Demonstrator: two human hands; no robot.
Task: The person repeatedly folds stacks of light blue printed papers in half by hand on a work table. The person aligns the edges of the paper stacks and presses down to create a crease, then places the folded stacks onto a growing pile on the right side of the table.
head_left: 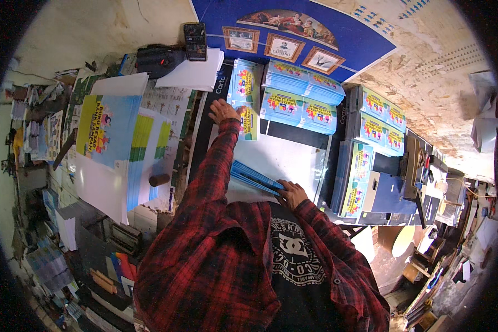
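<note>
My left hand [225,112] reaches to the left edge of a stack of yellow and blue printed booklets [245,83]. Its fingers are spread and touch that edge, and nothing shows held in them. Close to my body, my right hand [292,195] is closed on the right end of a thin sheaf of blue-edged booklets [254,177]. This sheaf lies tilted over a pale work surface [285,154], with its edges facing up. The fingertips under the sheaf are hidden.
More booklet stacks [299,108] stand at the back, and others [355,180] line the right side. On the left lie large printed sheets [108,127] beside a short dark cylinder [159,180]. A phone [195,41] leans at the back near white paper [191,74].
</note>
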